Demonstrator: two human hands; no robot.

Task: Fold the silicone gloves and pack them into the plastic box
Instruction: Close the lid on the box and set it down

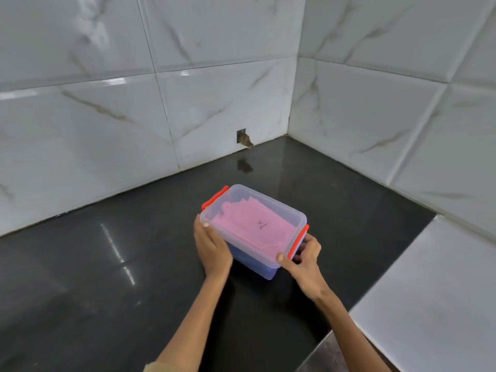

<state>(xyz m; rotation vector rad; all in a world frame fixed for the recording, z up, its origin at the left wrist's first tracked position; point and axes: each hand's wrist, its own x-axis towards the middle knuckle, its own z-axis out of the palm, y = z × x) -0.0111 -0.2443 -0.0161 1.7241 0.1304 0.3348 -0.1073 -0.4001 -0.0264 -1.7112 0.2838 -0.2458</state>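
Clear plastic, one plastic box (268,267) with its lid (252,224) on and two orange latches (298,241) sits on the black bench (107,264), where we see pink gloves (252,226) inside, their number hidden. Our left hand (212,248) lies flat against its near-left side, while our right hand (303,260) pinches the right latch.

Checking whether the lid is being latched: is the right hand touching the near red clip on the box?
Touching. The head view shows the right hand with its thumb and curled fingers pinching the near red clip of the plastic box.
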